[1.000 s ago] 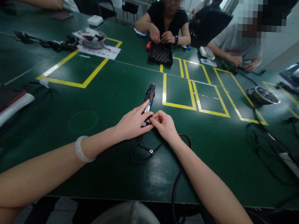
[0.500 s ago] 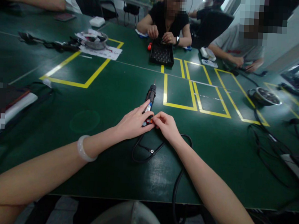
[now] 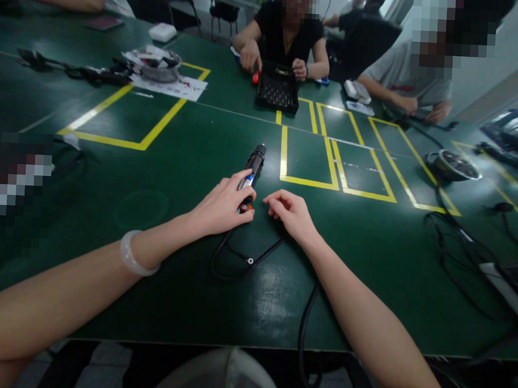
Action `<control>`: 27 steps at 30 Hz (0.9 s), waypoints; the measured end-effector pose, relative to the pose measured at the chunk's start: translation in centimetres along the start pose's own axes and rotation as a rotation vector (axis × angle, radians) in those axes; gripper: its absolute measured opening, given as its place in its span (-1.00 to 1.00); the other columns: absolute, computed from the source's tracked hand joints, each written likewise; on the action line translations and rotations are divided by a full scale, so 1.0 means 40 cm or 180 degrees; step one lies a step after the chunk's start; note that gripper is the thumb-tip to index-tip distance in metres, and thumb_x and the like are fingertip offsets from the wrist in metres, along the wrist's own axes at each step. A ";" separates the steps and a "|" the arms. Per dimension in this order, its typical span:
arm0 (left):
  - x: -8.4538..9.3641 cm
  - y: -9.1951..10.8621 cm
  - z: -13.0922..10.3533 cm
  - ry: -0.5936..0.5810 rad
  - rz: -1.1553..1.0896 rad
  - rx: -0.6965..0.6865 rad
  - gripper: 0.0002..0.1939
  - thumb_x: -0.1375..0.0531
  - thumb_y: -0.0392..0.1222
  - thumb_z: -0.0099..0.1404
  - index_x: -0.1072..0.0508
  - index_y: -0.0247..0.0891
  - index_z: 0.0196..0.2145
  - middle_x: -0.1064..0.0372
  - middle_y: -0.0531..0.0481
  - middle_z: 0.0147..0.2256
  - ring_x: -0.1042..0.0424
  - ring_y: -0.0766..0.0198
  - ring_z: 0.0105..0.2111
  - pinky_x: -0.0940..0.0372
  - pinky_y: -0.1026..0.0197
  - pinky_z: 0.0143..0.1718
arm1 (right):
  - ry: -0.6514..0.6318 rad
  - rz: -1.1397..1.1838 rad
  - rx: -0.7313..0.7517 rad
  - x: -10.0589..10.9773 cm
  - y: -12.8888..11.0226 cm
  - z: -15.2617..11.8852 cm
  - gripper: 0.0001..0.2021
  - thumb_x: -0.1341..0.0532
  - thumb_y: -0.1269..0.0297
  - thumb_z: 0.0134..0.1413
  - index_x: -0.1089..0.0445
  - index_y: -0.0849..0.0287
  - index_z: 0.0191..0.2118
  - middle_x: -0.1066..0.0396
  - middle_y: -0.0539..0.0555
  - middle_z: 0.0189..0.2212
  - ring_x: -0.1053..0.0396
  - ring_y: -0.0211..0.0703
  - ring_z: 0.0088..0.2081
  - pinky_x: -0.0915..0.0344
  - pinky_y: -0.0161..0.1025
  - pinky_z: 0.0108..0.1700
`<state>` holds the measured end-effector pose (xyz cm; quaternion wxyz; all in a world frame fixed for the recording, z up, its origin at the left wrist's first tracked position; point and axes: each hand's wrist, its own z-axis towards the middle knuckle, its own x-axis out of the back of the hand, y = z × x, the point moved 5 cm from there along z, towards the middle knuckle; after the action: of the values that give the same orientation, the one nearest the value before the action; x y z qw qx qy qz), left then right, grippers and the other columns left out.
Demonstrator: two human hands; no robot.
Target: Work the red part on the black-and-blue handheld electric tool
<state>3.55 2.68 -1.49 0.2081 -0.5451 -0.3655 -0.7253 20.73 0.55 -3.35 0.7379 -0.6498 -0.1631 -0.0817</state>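
An electric screwdriver (image 3: 255, 158) lies on the green table, its thin bit pointing away from me. Part of its casing is off, baring a blue-and-silver section and small orange-red parts near the rear. My left hand (image 3: 223, 206) is wrapped over its body from the left, hiding much of the middle. To the right, apart from the tool, is my right hand (image 3: 295, 219). Its fingers are loosely bent, index and thumb tips separated, and nothing shows between them. A black cable (image 3: 220, 273) with a ring terminal (image 3: 250, 261) loops on the table below the hands.
Yellow tape rectangles (image 3: 309, 181) mark the table. Across from me a person works at a black tray (image 3: 277, 96). Metal bowls (image 3: 161, 67) (image 3: 454, 165) stand at the far left and right. Black cables (image 3: 445, 238) run along the right side.
My right hand has come away from the orange-red parts, leaving a gap. The screwdriver and my left hand sit slightly further left in view. The person opposite has moved their hands apart.
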 end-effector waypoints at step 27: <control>0.208 -0.669 -0.117 0.0465 0.0551 0.1207 -0.01 0.25 0.58 0.27 -0.43 -0.42 -0.02 -0.08 -0.05 0.32 0.11 -0.10 0.36 0.09 -0.11 0.36 | 0.0398 0.0134 -0.0097 0.033 0.028 0.012 -0.81 -0.16 0.19 0.12 -0.43 0.19 -0.34 -0.31 -0.05 -0.58 -0.25 -0.27 -0.51 -0.17 -0.27 -0.39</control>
<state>-20.86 17.24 -2.40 0.3943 -0.4715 -0.4312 -0.6605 22.27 1.30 -3.87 0.7382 -0.6579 -0.1017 -0.1091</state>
